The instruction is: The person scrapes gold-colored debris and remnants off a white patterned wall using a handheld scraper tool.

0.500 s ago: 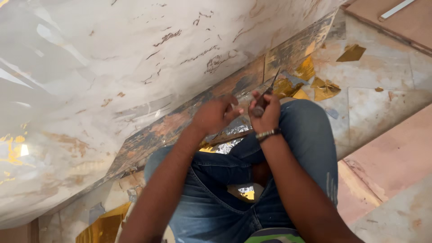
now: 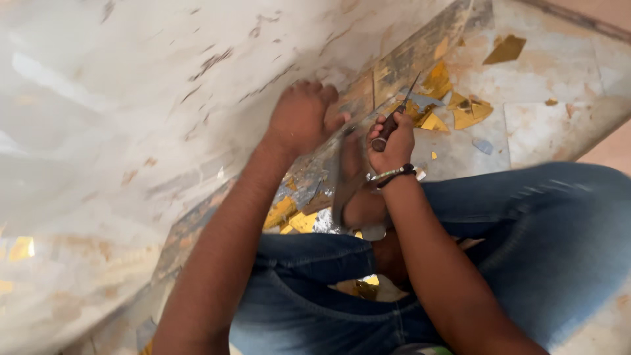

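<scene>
My right hand (image 2: 392, 146) is closed around a dark-handled blade tool (image 2: 396, 116), tip at the white slab's (image 2: 131, 118) scraped edge; left hand (image 2: 301, 117) rests flat, open, on that slab edge; yellow scraps (image 2: 460, 112) lie on the floor nearby

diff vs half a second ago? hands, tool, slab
Little changed. The view has shifted, so both hands sit lower and closer in frame. The right hand still grips the dark-handled tool, blade pointing up toward the slab edge. The left hand stays pressed flat on the big pale slab. Yellow scraps lie where they were.
</scene>
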